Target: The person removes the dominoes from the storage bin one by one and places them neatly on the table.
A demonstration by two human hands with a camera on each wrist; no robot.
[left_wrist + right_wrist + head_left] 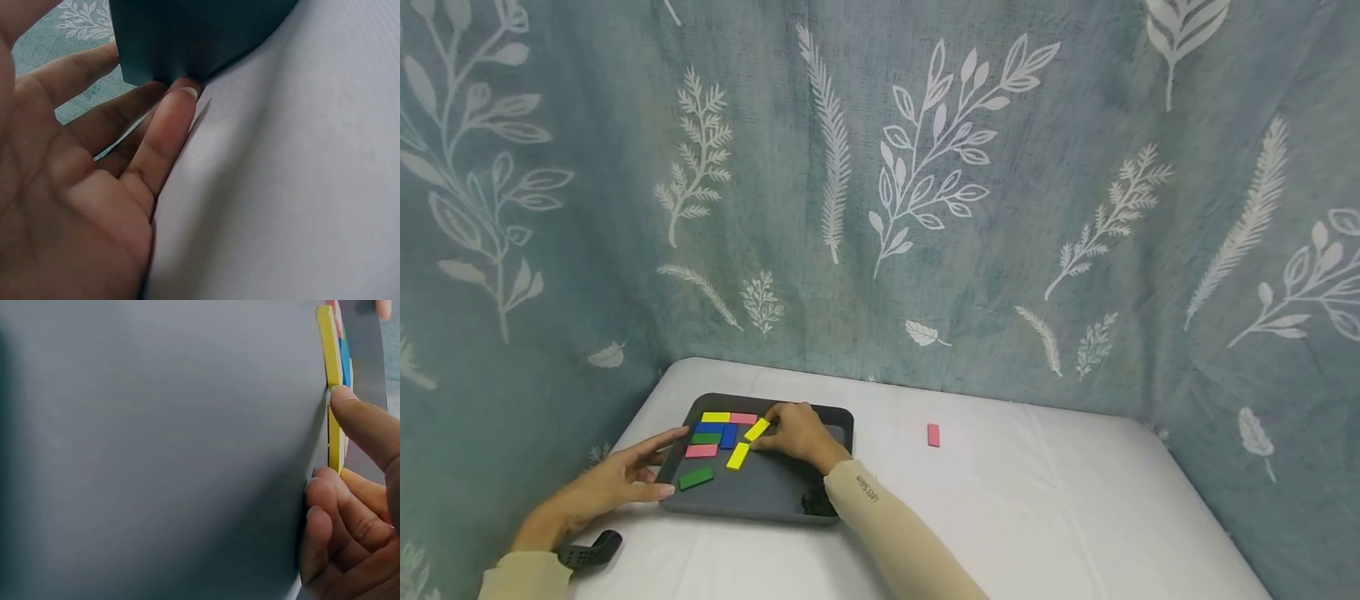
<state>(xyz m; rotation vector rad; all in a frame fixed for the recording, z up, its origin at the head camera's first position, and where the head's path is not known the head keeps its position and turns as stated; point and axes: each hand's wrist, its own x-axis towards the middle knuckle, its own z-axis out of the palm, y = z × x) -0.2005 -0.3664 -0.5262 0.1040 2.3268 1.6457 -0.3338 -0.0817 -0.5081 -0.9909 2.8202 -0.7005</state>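
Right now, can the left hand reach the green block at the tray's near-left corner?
Likely yes: the left hand is beside the green block, with only the tray rim apparently between.

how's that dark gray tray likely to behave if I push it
The tray probably won't tip easily, being broad and low. Its straight sides suggest stiffness. The blocks inside might shift, with bare floor beside some.

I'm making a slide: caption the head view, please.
Right hand pinches a yellow block in a dark tray that the left hand touches.
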